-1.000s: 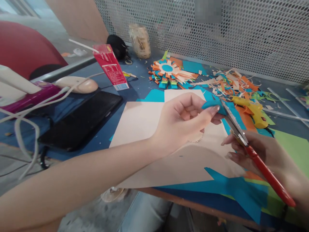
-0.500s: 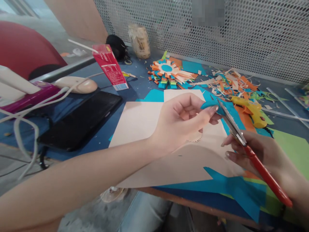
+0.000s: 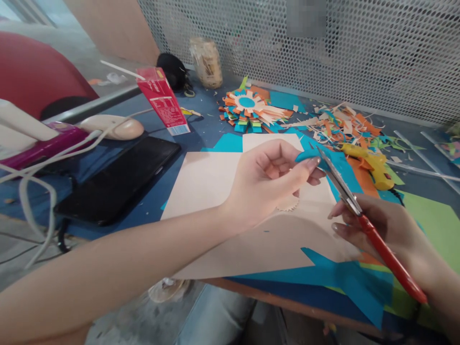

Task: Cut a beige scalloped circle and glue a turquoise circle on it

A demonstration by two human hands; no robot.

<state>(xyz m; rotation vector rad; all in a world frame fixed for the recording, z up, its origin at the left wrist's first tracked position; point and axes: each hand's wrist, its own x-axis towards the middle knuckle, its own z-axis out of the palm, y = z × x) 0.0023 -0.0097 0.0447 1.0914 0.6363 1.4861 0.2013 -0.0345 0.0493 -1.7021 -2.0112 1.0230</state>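
Between the thumb and fingers of my left hand (image 3: 273, 179) is a small piece of blue paper (image 3: 304, 155). My right hand (image 3: 384, 230) grips red-handled scissors (image 3: 390, 258), whose slightly parted blades point up and left at the blue piece's right edge. Whether the blades touch the paper I cannot tell. Beneath my left hand, a small cream disc with a toothed edge (image 3: 289, 205) lies on large cream paper (image 3: 212, 179). A layered paper flower (image 3: 247, 106) with a blue centre sits beyond my hands.
A red drink carton (image 3: 163, 103) with a straw stands at the back left. Near it lie a black phone (image 3: 120, 179) and a cream computer mouse (image 3: 113, 126). Paper scraps (image 3: 347, 124) are heaped at the back right, behind a yellow glue gun (image 3: 373, 165). A perforated metal panel (image 3: 244, 43) borders the table.
Both hands, the blue paper and the scissors have shifted slightly left in view, with the background shifting a little too. The scissor blades appear a little closer together. Both holds are unchanged.
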